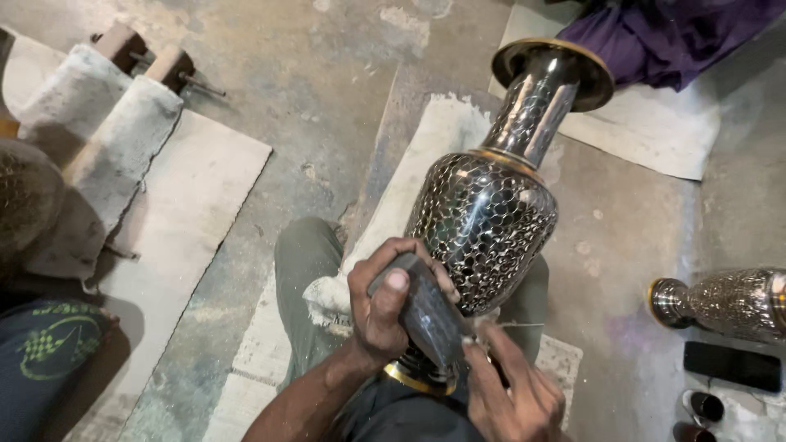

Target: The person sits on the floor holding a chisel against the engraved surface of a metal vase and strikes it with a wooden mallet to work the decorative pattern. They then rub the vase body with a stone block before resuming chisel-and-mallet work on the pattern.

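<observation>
- Head view: left hand grips a dark mallet block against the patterned metal vase, which lies across the lap.
- Right hand pinches a thin tool; its tip is hidden.
- Second vase is cut off at the right edge.

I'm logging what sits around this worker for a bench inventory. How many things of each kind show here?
Engraved metal vases: 2, one under the hands, one lying at right
Dark mallet block in the left hand: 1
Padded rests: 2
Purple cloth: 1
Black phone: 1
Small cups: 2
Total: 9
The right hand grips something too hidden to name.
</observation>
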